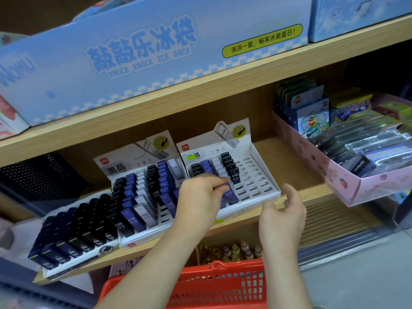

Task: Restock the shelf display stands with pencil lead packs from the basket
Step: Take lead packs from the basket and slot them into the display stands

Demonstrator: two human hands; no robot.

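Plastic pack (231,194): likely light, stiff, slick; pinch its top end.
Your left hand (199,197): fingers curled on it, front of white stand (256,178).
Your right hand (284,210): loosely apart, empty, before the white stand.

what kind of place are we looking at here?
Most likely a stationery shop aisle: wooden shelves, cardboard display stands slotted with HB 0.5 pencil lead packs, and a red shopping basket below.
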